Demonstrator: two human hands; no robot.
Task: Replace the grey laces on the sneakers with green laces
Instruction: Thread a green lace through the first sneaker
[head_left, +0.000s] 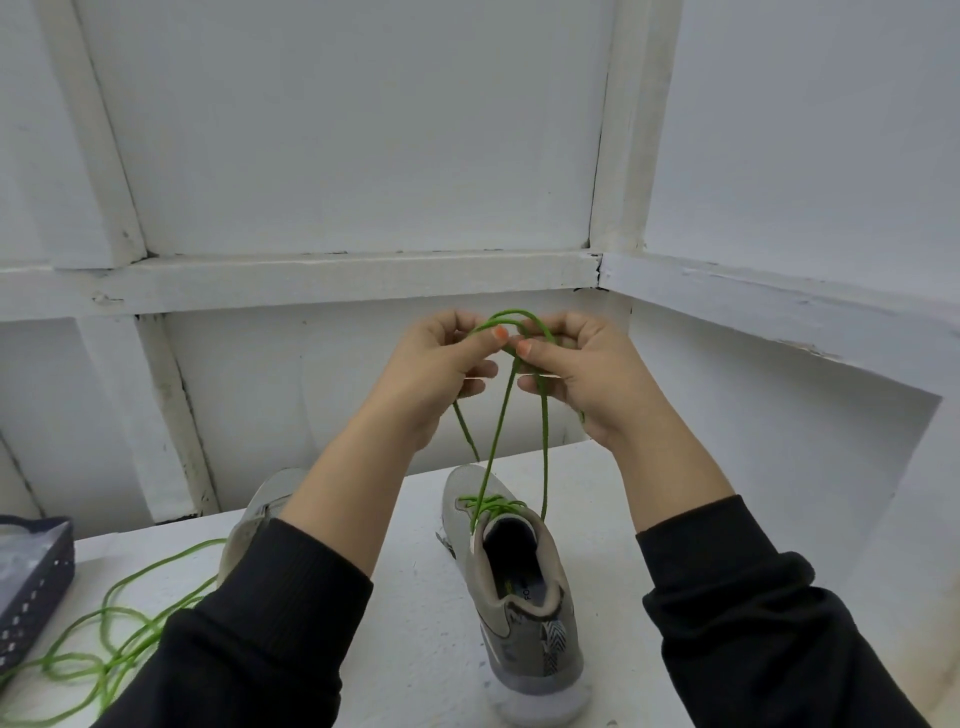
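Green lace rises from upright grey sneaker.

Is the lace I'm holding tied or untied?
Untied: left hand and right hand pinch the green lace above the sneaker, only looping it.

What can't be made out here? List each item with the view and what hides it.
All head view.
1. Second sneaker: mostly behind the left forearm; lacing unseen.
2. Green lace crossing: covered by the left hand and right hand.
3. Loose green lace: runs under the sleeve and past the bottom edge.
4. Basket: cut by the left edge, contents blurred.
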